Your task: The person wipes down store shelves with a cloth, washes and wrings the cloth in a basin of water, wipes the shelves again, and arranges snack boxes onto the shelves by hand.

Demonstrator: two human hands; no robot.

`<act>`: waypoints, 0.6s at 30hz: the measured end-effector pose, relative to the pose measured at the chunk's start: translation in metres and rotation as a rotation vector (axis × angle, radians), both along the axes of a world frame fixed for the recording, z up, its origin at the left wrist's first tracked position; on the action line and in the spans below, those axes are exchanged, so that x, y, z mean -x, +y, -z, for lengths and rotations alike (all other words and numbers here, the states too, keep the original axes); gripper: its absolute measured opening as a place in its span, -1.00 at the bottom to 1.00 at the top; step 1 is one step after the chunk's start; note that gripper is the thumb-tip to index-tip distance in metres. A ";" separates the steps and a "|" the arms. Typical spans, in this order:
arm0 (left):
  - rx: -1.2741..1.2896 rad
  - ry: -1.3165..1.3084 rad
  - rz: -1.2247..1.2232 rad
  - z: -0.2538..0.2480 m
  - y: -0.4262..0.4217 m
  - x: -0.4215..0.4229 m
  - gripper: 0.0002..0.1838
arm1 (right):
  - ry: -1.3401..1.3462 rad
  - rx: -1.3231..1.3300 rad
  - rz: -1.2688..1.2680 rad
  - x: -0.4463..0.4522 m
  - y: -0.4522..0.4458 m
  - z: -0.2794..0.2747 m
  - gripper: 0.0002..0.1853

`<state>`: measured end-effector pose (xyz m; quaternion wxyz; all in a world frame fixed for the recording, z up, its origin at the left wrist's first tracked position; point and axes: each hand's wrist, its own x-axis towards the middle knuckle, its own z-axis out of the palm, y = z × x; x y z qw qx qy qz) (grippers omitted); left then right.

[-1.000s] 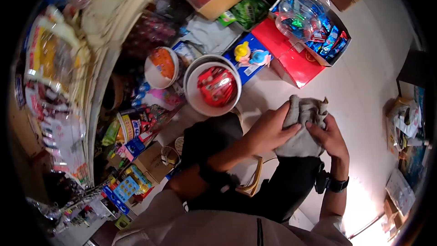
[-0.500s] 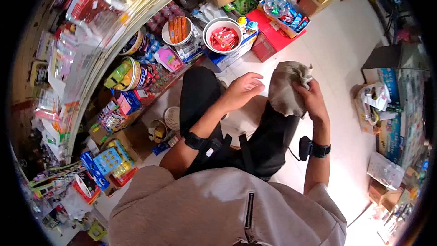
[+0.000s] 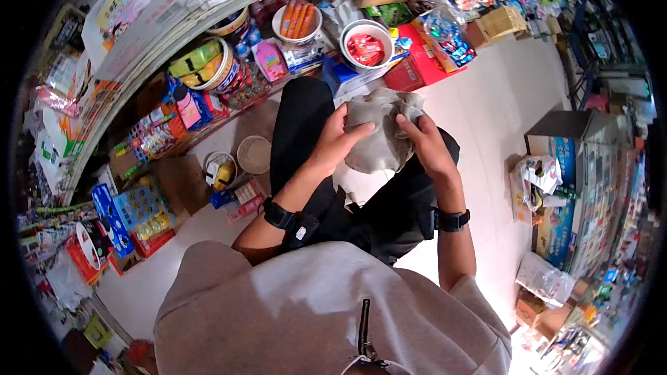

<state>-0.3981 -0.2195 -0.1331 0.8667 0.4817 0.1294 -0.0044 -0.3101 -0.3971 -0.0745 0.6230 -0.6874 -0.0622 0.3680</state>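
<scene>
A crumpled grey cloth (image 3: 379,132) is held between both hands above my knees. My left hand (image 3: 338,140) grips its left side, with the thumb lying on top. On the right side my right hand (image 3: 425,140) pinches the cloth, thumb and fingers pressed into its folds. Just beyond the cloth stands a white tub (image 3: 347,35) of red packets (image 3: 366,49). To its left is a white bowl (image 3: 318,22) with several orange sticks (image 3: 297,19).
A red box (image 3: 410,73) with blue-wrapped sweets stands beyond my right hand. Shelves of packaged goods curve along the left. A basket (image 3: 254,154) sits on the floor by my left knee. A dark-topped cabinet (image 3: 556,125) and cardboard box (image 3: 538,309) are at the right.
My left hand, free and half open half a second ago, has taken hold of the cloth again. The cloth and my right hand have shifted left in view, and the camera view has turned.
</scene>
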 end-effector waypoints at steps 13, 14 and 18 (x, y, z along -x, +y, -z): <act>-0.326 0.017 0.148 0.012 0.074 0.038 -0.54 | 0.392 -0.001 -0.108 -0.017 0.071 0.032 -0.40; -0.367 0.022 0.117 0.007 0.088 0.044 -0.56 | 0.370 0.025 -0.098 -0.016 0.075 0.031 -0.41; -0.480 0.160 -0.087 0.013 0.161 0.091 -0.65 | 0.359 0.048 -0.038 -0.030 0.072 0.047 -0.45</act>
